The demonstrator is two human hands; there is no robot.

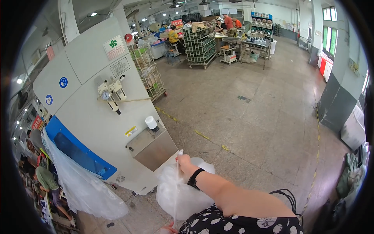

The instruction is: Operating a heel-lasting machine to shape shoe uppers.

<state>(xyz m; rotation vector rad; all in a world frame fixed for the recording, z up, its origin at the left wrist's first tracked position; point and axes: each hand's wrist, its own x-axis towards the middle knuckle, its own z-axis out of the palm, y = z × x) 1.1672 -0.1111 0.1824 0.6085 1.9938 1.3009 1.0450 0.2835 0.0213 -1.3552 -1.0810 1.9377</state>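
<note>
The right hand (183, 160) is closed in a fist around the gathered neck of a clear plastic bag (183, 195), gripping it from above. A black band sits on the wrist just behind the hand. The bag hangs below the fist, bulging and crumpled, above the concrete floor (253, 128), and lies close to the lower corner of a big white machine (89, 117). The left hand is not in view, so how it stands cannot be told.

The machine leans across the left of the view, with a blue panel low on its side, round blue stickers higher up, a small pressure gauge with fittings (111, 93), and a steel box (150, 146) with a white knob on top. A second clear plastic sheet (83, 187) drapes from the blue panel down toward the floor.

Farther back stand wire carts (199, 45) loaded with goods, and people work at tables near them. Yellow tape marks run across the floor.
</note>
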